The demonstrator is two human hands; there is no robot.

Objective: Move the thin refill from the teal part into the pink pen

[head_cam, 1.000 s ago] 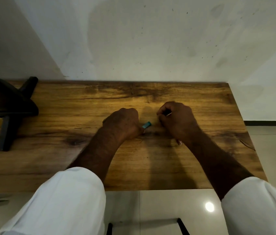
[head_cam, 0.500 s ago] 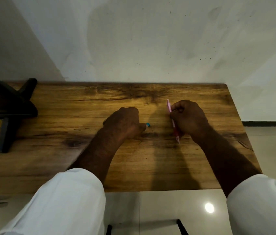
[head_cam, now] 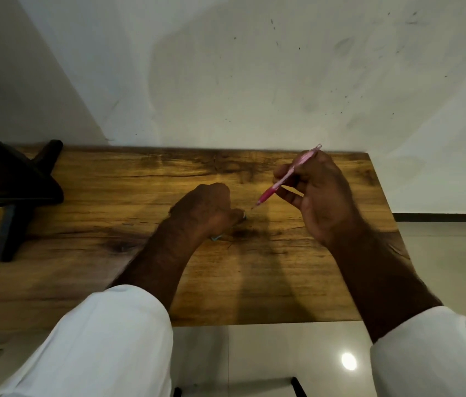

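Observation:
My right hand (head_cam: 322,196) holds the pink pen (head_cam: 284,179) raised above the wooden table (head_cam: 111,219), tilted, its tip pointing down-left and its cap end up near the wall. My left hand (head_cam: 206,212) rests as a fist on the table, closed around the teal part. Only small bits of the teal part (head_cam: 216,238) peek out under the fist and at the fingertips. The thin refill itself is not visible. The pen tip hangs just right of my left fingertips, not touching them.
A dark stand or chair frame (head_cam: 17,184) sits on the table's left end. A white wall runs right behind the table. The table's right edge (head_cam: 383,207) and front edge drop to a tiled floor. White sleeves cover both forearms.
My right hand lifted the pink pen off the table and swung it to tilt tip-down toward the left hand. My left fist stayed put; less of the teal part shows now.

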